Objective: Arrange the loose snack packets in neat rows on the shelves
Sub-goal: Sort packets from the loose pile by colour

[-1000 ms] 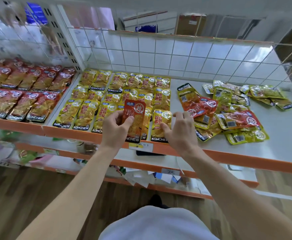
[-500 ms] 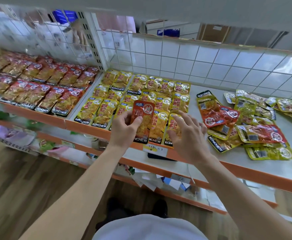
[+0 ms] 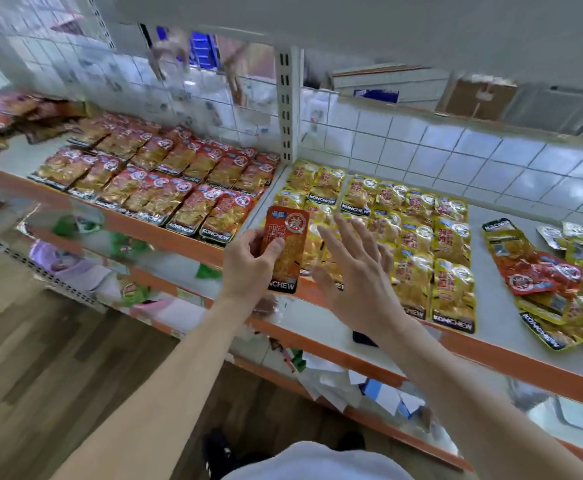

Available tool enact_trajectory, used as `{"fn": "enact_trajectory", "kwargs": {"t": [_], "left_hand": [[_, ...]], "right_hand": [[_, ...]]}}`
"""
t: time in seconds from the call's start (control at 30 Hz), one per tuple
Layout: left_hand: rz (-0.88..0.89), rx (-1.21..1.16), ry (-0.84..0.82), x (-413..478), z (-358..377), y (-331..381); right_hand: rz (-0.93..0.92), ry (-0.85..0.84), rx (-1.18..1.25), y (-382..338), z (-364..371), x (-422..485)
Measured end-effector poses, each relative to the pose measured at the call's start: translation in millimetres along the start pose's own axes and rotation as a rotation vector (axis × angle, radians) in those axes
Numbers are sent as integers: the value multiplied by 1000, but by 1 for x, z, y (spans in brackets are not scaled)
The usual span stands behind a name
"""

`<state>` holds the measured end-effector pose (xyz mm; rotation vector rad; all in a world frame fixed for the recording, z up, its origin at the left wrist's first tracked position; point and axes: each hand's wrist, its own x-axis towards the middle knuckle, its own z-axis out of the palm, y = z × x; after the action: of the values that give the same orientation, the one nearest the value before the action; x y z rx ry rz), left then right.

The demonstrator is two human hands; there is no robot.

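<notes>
- Red packet [image 3: 286, 249] first: where was it?
- Up off the shelf [image 3: 151, 233], over its orange front edge, just where the two bays met. Its long axis ran almost straight from 12 to 6, with the black label end at 6.
- Who had it?
- The left hand [image 3: 248, 268]. Its thumb was across the front and its fingers were curled behind, gripping the lower left side. The right hand [image 3: 356, 271] was just beside the packet at 3 o'clock, with its fingers spread straight and nothing in it. It was over the near corner of the yellow rows [image 3: 418, 223]. I couldn't tell if it touched them.
- And where did the matching ones lie?
- The red rows [image 3: 165, 181] filled the left bay, at 10 o'clock from the packet. Their nearest front packet was close by, at about 9. The loose pile [image 3: 560, 271] sat well apart at 3 o'clock, beyond the yellow rows.
- So which hand suited the placing?
- The left, I'd judge. It was nearer the red bay and already had the packet. Those packets lay tipped roughly 1 to 7 with their labels to the front, so a slight turn looked necessary.
</notes>
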<state>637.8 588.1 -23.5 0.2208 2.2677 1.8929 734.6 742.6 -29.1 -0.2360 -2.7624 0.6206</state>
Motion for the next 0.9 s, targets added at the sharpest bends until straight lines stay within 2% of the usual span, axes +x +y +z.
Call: {"fn": "enact_trajectory", "kwargs": {"t": [0.53,0.7,0.9], "left_hand": [[44,53,102,68,-255,-36],[56,36,114,88,-286,-45],[40,13,97,120,-289,-51]], "right_hand": [[-12,-26,65,-191,125,78],[11,10,39,-224,141,88],[50,-13,-2,-228,151,106]]}}
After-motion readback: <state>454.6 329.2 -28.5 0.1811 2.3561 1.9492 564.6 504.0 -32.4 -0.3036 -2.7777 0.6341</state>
